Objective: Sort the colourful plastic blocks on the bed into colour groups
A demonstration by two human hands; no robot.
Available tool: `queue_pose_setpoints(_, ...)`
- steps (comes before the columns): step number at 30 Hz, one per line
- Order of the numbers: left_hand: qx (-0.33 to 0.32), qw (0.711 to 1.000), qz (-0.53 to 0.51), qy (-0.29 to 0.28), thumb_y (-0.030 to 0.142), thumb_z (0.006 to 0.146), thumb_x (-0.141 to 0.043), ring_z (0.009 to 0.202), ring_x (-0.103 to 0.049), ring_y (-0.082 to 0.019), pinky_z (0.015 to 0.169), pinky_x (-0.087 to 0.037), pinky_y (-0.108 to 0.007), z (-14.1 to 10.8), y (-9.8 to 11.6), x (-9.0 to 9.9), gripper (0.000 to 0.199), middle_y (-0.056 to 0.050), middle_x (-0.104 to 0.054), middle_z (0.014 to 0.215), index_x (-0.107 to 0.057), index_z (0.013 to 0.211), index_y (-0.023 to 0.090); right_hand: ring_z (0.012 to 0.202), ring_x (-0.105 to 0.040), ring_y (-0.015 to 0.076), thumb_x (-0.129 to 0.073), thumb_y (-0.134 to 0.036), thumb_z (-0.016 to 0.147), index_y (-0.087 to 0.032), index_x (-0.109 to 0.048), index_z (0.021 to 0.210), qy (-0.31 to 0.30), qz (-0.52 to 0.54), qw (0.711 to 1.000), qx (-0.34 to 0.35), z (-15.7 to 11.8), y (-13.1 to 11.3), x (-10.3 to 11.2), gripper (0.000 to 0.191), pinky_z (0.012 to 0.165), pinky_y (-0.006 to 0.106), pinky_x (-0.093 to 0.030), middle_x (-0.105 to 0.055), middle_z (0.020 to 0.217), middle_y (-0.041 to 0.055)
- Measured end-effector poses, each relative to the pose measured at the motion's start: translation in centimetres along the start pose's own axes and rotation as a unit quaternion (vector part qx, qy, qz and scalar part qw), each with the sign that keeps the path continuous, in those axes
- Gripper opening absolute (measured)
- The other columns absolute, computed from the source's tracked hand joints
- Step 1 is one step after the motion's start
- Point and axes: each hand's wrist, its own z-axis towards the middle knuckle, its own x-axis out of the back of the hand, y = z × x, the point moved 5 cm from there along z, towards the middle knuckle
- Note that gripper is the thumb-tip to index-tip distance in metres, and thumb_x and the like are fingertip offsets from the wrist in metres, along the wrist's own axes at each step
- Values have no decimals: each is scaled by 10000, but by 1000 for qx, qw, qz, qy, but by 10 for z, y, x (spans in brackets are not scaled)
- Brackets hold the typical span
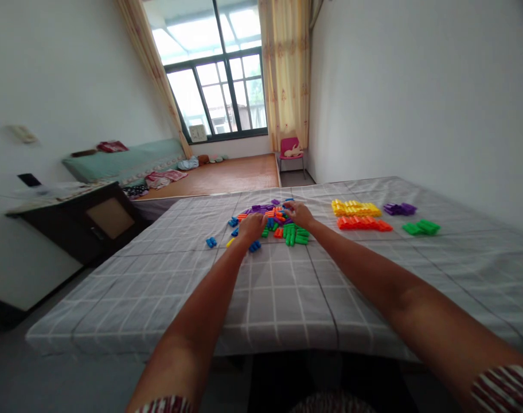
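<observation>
A loose pile of small, bright plastic pieces lies mid-table; their exact kind is too small to make out. My left hand (253, 226) is at the pile's near left side, its fingers curled together beside orange pieces (273, 214). Whatever is in those fingers is hidden. On the pile's right side, my right hand (301, 213) reaches in with bent fingers closed near a blue piece (289, 200); its grip is too small to make out. Green pieces (291, 235) lie just below it, and purple pieces (261, 207) are along the far edge.
Sorted groups lie to the right: yellow pieces (356, 208), orange-red pieces (363, 223), purple pieces (399, 209) and green pieces (421, 228). A blue piece (211, 242) sits apart at left. Checked grey cloth (283, 292) covers the table. A dark cabinet (89, 221) stands at left.
</observation>
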Motion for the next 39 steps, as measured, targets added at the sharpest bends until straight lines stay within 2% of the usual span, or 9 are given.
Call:
queue_pose_setpoints(6,-40,998,29,26,351,941,-413,1056,-583,-210,910,-451,-349,-18,21,-23,314,-71,-655,1156,-692,1011,226,1164,-572,253,-596,-224,865,-153,-630,1215,-83,-109,990,43,-2,-19,-31,359,1031,377,-383,-640,1245,135)
queue_pose_setpoints(10,-75,997,12,29,336,923,-452,1104,-573,-204,959,-443,-354,-28,16,-27,283,-44,-640,1207,-702,1029,257,1093,-599,231,-527,-148,860,-172,-621,1205,-36,-56,998,-8,0,-14,-21,358,993,364,-429,-664,1187,109)
queue_pose_setpoints(14,-89,995,-15,47,287,905,-459,1069,-600,-198,963,-459,-355,-25,3,-25,273,-42,-677,1124,-704,1022,255,894,-650,196,-474,-157,845,-198,-580,1179,-17,116,990,-83,-5,-3,11,353,816,354,-532,-667,1079,74)
queue_pose_setpoints(17,-97,993,-20,62,266,894,-464,1065,-606,-206,960,-465,-367,-22,-4,-26,275,-43,-684,1114,-700,1033,255,738,-647,146,-475,-196,834,-227,-492,1183,-22,287,945,-156,-17,15,47,351,649,305,-554,-648,1020,49)
queue_pose_setpoints(22,-109,991,-13,74,268,891,-460,1062,-609,-219,938,-475,-374,-18,-9,-29,279,-42,-689,1101,-698,1035,253,667,-614,103,-519,-226,794,-240,-526,1041,45,437,855,-276,-46,78,129,247,541,212,-504,-643,933,18)
queue_pose_setpoints(25,-119,990,-11,77,272,892,-457,1052,-612,-217,940,-475,-377,-18,-9,-31,277,-40,-689,1105,-697,1030,255,626,-569,78,-592,-227,755,-220,-575,988,112,465,825,-300,-70,122,171,233,498,170,-464,-637,886,7)
queue_pose_setpoints(31,-138,988,-18,71,270,897,-445,1046,-617,-205,954,-473,-370,-18,-11,-32,279,-42,-691,1104,-691,1023,239,718,-584,88,-776,-267,647,-207,-601,1091,83,417,872,-244,-112,158,185,481,616,180,-496,-632,881,-2)
queue_pose_setpoints(36,-139,987,-22,71,266,890,-451,1038,-619,-202,954,-478,-372,-18,-13,-32,279,-46,-690,1108,-693,1024,233,827,-625,160,-765,-402,679,-207,-556,1225,-31,275,945,-173,-113,120,177,617,711,270,-515,-661,1018,55)
queue_pose_setpoints(39,-138,988,-23,69,278,891,-447,1039,-618,-201,954,-481,-376,-18,-13,-32,288,-46,-691,1104,-698,1026,239,764,-622,171,-752,-468,669,-186,-611,1132,-144,169,968,-120,-111,97,165,561,684,282,-493,-676,902,48)
